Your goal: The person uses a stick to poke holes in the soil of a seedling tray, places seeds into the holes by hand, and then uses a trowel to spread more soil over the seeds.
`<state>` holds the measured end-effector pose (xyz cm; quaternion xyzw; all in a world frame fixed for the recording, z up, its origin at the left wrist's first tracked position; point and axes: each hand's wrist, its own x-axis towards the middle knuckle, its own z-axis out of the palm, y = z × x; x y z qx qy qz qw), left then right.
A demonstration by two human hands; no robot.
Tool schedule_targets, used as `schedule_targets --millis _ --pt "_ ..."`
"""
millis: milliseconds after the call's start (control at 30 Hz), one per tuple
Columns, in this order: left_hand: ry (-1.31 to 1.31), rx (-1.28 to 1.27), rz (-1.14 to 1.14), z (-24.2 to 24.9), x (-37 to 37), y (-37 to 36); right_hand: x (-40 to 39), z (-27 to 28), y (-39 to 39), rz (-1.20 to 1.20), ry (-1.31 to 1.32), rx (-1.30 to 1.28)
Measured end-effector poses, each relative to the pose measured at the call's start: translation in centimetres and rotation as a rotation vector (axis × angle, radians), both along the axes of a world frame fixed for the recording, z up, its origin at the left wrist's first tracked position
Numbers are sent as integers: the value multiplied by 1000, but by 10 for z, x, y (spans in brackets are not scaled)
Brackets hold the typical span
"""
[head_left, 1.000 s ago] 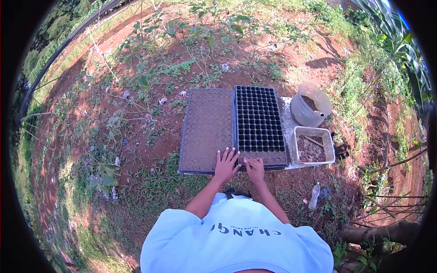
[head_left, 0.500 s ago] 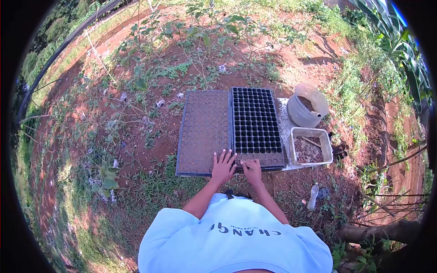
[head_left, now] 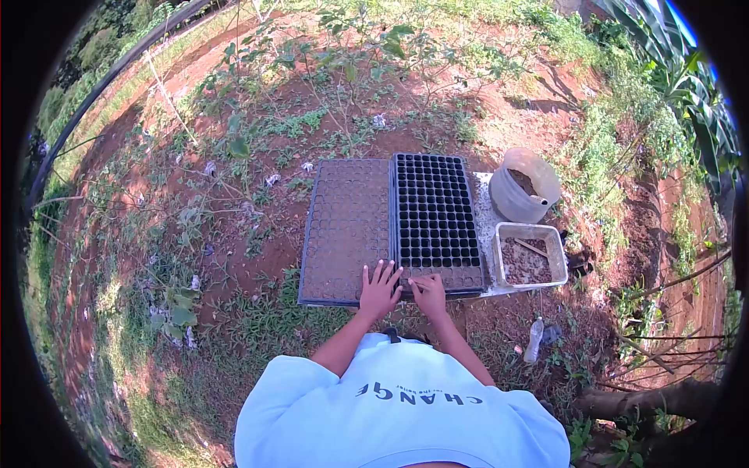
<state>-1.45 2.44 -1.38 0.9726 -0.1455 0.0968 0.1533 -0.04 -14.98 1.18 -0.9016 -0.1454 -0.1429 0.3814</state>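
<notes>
Two seedling trays lie side by side in front of me. The left seedling tray (head_left: 347,226) is filled level with brown soil. The right black seedling tray (head_left: 435,207) has hollow cells over most of its length and soil in the rows nearest me. My left hand (head_left: 379,290) rests flat, fingers apart, on the near end of the trays, around where they meet. Just right of it, my right hand (head_left: 428,296) is curled, its fingertips at the soil-filled near rows of the right tray. Anything pinched in those fingers is too small to make out.
A whitish board (head_left: 485,226) sticks out right of the trays. On it stand a cut translucent plastic container (head_left: 511,199) with soil and a white rectangular tub (head_left: 565,269) holding reddish-brown material and a stick. A plastic bottle (head_left: 534,341) is on the ground nearby. Leafy plants (head_left: 343,78) grow beyond.
The view has shifted very slightly. Both hands remain at the near end of the trays, with the right fingers moving only a little over the soil rows.
</notes>
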Motion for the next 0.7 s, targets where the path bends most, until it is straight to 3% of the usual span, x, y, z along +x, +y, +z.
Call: schedule_targets --millis 700 --pt "-25 -31 1 -1 -1 0 -6 -9 3 -16 -60 71"
